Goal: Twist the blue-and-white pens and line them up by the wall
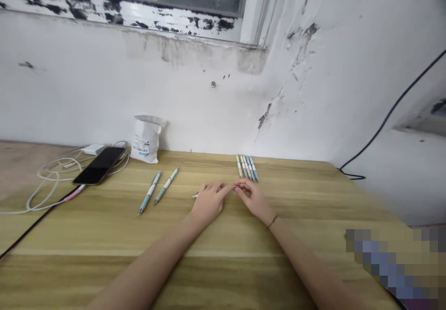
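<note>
Left hand [209, 204] and right hand [254, 201] are curled in close on the table [292, 217], pinching a pen [195, 195] between them, mostly hidden, just the tip poking out left. Row of pens [246, 167] right past the hands, two pens [150, 192] to the left, phone [99, 165] further left.

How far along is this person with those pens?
Looks done: a neat row of pens by the wall. In hand: one pen between the left hand and right hand. Apparently left: a blue pen and a green pen, lying apart from the row.
</note>
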Demonstrator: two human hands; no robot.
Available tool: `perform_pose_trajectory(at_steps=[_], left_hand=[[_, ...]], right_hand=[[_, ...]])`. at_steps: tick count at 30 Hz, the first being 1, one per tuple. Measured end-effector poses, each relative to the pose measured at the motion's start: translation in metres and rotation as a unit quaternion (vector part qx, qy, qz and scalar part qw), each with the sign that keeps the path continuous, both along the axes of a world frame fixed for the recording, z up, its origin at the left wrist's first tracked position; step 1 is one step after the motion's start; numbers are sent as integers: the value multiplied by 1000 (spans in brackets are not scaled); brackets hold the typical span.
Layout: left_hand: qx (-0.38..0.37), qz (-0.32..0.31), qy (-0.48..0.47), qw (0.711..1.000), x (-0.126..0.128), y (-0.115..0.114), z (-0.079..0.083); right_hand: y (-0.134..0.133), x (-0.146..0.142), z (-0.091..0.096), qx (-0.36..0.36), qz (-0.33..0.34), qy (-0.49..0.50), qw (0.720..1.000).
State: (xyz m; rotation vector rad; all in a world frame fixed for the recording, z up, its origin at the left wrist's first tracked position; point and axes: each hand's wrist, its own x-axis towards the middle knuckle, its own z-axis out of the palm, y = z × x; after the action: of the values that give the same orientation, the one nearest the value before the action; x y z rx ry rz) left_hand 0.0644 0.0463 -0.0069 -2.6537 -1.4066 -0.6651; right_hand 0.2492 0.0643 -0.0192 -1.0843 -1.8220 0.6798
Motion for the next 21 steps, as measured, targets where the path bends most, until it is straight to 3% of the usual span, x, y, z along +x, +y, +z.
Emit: perform_pose_trajectory(at_steps=[8, 17, 21], left_hand=[[-4, 54, 55, 997, 3, -4, 1], [-16, 75, 56, 996, 9, -7, 1], [-31, 90, 52, 994, 8, -6, 1]], right_hand=[[-1, 0, 2, -25, 16, 11, 999], [-1, -1, 1, -27, 0, 13, 1000], [3, 3, -3, -38, -23, 73, 996]])
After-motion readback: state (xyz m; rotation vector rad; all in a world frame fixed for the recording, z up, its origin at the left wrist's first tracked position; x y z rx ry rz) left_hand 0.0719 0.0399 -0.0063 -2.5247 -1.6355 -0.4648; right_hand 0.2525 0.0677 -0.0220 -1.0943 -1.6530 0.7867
